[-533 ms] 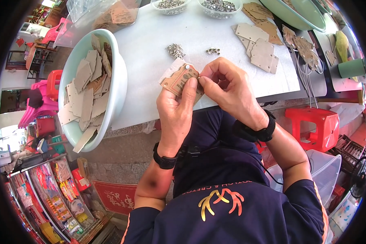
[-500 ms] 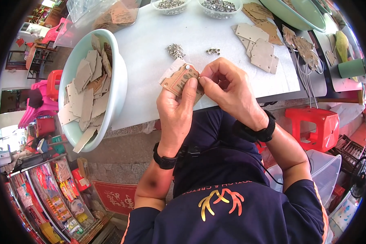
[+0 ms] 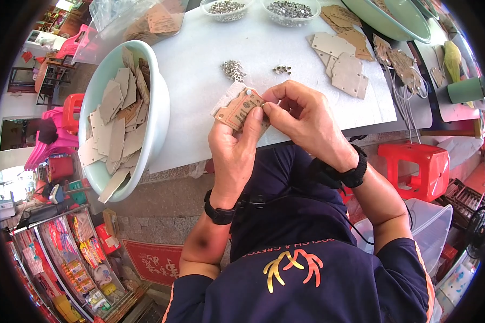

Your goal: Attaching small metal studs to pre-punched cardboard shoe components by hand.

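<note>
At the far left, an oval pale-green plastic basin (image 3: 159, 110) stands on the white, flat-topped surface (image 3: 191, 67), heaped with grey and brown cardboard pieces (image 3: 109, 126). Well apart from it, to its right, the left hand (image 3: 231, 153) is closed on a brown, printed cardboard card with a scalloped edge (image 3: 234, 110), the thumb pressed flat on the printed face and the fingers behind. The card is tilted between the hands, above the near edge of the surface; its scalloped edge slants from lower left to upper right, but the thumb hides too much to settle the long axis. A paler layer shows behind it, and a small, round, whitish stud (image 3: 248, 92) sits near its upper corner. Just beyond lies a loose pile of small silver metal rings (image 3: 233, 70).

The right hand (image 3: 306, 116) meets the card's right edge, thumb and forefinger pinched together; whether they grip a tiny fitting, I cannot tell. The left hand covers more of the card.
</note>
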The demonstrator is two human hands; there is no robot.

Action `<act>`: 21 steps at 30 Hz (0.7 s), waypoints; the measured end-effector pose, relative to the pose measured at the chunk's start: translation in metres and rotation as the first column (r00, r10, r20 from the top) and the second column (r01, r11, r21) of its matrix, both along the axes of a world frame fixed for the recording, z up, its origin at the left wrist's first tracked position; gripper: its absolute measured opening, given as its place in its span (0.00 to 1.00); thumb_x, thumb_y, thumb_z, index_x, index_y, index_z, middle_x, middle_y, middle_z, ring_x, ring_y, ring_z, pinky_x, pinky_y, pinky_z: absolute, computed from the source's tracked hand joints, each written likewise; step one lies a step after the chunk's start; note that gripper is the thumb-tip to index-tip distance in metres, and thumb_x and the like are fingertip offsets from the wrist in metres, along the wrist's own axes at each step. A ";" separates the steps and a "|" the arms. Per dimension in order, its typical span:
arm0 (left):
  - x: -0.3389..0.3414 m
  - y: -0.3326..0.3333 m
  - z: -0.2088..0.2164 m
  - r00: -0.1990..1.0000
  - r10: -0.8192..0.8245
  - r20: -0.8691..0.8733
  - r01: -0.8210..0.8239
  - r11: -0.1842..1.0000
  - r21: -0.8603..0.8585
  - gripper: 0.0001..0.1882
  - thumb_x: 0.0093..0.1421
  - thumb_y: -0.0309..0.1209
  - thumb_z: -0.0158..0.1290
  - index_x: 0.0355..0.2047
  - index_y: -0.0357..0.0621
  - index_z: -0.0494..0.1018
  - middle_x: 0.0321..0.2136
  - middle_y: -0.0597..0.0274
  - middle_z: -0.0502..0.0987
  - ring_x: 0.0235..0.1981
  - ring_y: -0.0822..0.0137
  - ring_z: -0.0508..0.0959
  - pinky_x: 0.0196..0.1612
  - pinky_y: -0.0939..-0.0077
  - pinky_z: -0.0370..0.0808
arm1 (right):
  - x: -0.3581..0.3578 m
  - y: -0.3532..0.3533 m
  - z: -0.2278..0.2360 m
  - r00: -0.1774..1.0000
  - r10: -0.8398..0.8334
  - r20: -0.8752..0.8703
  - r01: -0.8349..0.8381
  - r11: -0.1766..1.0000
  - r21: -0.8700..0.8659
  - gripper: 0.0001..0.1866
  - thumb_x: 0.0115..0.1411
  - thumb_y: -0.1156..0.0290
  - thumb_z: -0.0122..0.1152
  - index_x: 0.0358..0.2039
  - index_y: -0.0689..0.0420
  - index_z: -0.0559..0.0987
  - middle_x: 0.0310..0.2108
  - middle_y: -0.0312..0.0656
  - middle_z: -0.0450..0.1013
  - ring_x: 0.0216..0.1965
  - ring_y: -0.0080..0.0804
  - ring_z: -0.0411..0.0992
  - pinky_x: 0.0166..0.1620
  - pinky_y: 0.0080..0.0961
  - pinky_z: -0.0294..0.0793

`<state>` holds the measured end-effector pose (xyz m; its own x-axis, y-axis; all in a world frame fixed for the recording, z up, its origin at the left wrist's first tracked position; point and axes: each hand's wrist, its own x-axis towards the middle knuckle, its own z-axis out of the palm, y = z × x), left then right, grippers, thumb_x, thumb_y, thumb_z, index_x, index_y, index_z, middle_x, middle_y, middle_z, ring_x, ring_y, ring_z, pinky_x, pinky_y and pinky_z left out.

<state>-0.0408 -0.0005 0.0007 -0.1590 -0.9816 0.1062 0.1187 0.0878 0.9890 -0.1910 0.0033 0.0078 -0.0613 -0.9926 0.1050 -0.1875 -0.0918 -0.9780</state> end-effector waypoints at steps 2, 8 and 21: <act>0.002 0.001 0.000 1.000 -0.025 -0.001 0.025 0.999 0.024 0.17 0.66 0.30 0.53 0.52 0.33 0.71 0.41 0.62 0.77 0.43 0.76 0.76 0.45 0.79 0.73 | -0.002 0.001 -0.002 1.000 0.024 0.002 -0.024 1.000 0.016 0.09 0.56 0.71 0.63 0.35 0.63 0.80 0.22 0.36 0.72 0.22 0.17 0.67 0.26 0.18 0.68; 0.001 0.003 -0.001 0.996 -0.051 -0.074 0.054 0.998 0.041 0.15 0.66 0.29 0.53 0.50 0.33 0.72 0.40 0.61 0.77 0.41 0.75 0.76 0.43 0.80 0.75 | -0.006 0.003 -0.008 0.996 0.042 0.073 -0.041 0.999 -0.015 0.08 0.56 0.72 0.63 0.34 0.62 0.81 0.22 0.33 0.72 0.22 0.14 0.65 0.26 0.16 0.67; 0.001 0.003 -0.004 0.999 0.023 0.035 -0.014 0.968 -0.249 0.09 0.59 0.20 0.55 0.40 0.33 0.76 0.37 0.64 0.71 0.33 0.79 0.75 0.28 0.88 0.72 | -0.005 0.009 -0.003 0.995 0.074 0.062 -0.052 0.953 -0.300 0.06 0.53 0.79 0.63 0.33 0.60 0.81 0.26 0.35 0.74 0.25 0.18 0.71 0.28 0.17 0.71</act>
<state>-0.0399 0.0029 -0.0035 -0.1495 -0.9278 0.3419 0.0777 0.3337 0.9395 -0.1959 0.0124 0.0052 -0.0180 -0.9191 0.3936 -0.1026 -0.3899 -0.9151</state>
